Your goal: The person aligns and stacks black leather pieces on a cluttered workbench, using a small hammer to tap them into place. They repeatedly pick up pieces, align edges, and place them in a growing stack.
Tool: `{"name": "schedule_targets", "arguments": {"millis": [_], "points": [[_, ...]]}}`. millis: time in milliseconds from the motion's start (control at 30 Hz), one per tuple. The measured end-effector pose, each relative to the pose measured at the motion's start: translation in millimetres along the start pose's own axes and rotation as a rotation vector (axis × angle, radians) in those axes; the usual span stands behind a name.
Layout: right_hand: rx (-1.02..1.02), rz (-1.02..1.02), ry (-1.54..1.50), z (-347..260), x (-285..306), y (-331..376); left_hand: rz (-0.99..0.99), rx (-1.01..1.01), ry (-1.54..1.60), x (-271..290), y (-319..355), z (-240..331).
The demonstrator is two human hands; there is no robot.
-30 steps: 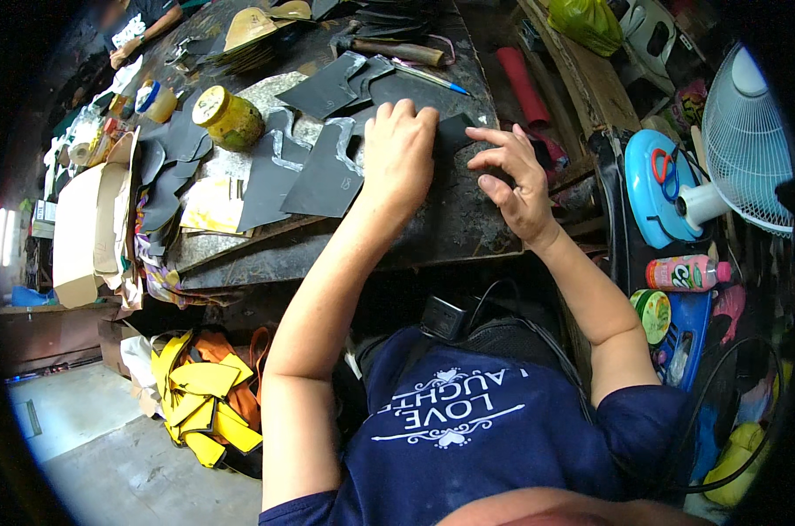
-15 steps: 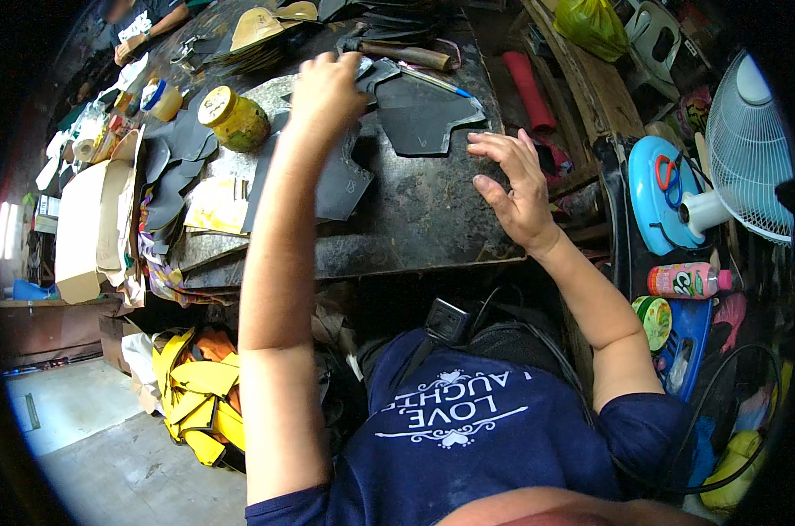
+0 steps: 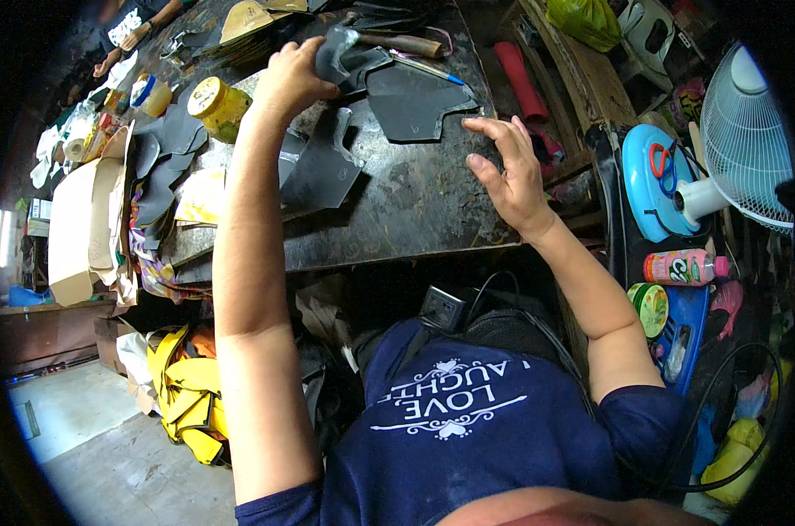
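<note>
My left hand (image 3: 290, 81) is over the far part of the dark worktable, thumb and fingers apart. Beside its fingertips is a small curved black cut piece (image 3: 334, 58); the hand does not appear to grip it. Below that hand lies a larger black piece (image 3: 323, 171) with a notched, pale-edged outline. To its right is another flat black piece (image 3: 415, 114) with a pale glossy edge. My right hand (image 3: 513, 180) hovers near the table's right edge, empty, with fingers spread and slightly bent. A blue-and-white pen (image 3: 428, 68) lies just beyond the right-hand black piece.
A yellow jar (image 3: 217, 110) stands left of my left forearm, near stacked tan and black pieces (image 3: 244, 24). A wooden handle (image 3: 406, 42) lies at the back. An open cardboard box (image 3: 86, 219) sits left. A white fan (image 3: 748, 140) stands right. Another person's hand (image 3: 134, 37) shows far left.
My left hand has shifted left, uncovering the small curved black piece. The right hand has barely moved. The whole view has shifted slightly.
</note>
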State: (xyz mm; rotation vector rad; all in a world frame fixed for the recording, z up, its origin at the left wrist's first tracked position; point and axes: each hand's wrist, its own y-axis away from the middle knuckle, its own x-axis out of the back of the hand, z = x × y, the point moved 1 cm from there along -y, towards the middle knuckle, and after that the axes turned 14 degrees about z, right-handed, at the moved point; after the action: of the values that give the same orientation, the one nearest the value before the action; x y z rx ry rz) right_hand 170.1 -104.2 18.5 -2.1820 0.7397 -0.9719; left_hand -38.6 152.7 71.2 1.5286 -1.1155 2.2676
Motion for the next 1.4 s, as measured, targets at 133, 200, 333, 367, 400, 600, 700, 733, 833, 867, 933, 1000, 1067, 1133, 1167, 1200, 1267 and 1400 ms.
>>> {"name": "schedule_targets", "arguments": {"millis": [133,200,333,367,400,600,700,733,833,867,933,1000,1067,1133,1167,1200,1267,1400], "points": [[-0.068,0.005,-0.05,4,1,3,0.266,-0.097,0.079,33,20,36],[-0.145,0.087,-0.202,7,3,6,0.282,-0.238,0.215,38,52,70],[-0.24,0.137,-0.323,16,12,13,0.098,-0.21,0.324,31,131,129],[-0.225,0.116,-0.288,18,15,15,0.058,-0.177,0.3,27,142,135],[-0.166,0.084,-0.215,19,18,17,0.027,-0.15,0.265,23,149,139],[-0.024,-0.035,0.003,22,17,24,0.103,-0.121,0.284,13,164,136],[0.035,-0.066,0.088,23,11,24,0.111,-0.139,0.291,12,165,134],[0.072,-0.065,0.131,22,10,23,0.115,-0.143,0.294,12,165,134],[0.089,-0.058,0.112,20,8,23,0.113,-0.147,0.289,11,165,133],[0.114,-0.063,0.178,18,7,23,0.108,-0.145,0.286,10,165,133],[0.152,-0.047,0.291,14,8,22,0.12,-0.154,0.29,10,165,133],[0.202,-0.079,0.365,10,9,21,0.123,-0.155,0.286,10,165,133],[0.229,-0.118,0.388,9,10,19,0.116,-0.151,0.275,9,165,133],[0.246,-0.151,0.362,9,10,16,0.117,-0.155,0.274,9,165,133],[0.272,-0.141,0.351,10,10,15,0.12,-0.158,0.274,9,165,133],[0.284,-0.149,0.335,10,10,15,0.122,-0.157,0.277,9,165,133],[0.309,-0.166,0.304,11,8,15,0.127,-0.154,0.283,9,165,133],[0.354,-0.177,0.301,8,9,14,0.119,-0.148,0.281,9,164,133]]}}
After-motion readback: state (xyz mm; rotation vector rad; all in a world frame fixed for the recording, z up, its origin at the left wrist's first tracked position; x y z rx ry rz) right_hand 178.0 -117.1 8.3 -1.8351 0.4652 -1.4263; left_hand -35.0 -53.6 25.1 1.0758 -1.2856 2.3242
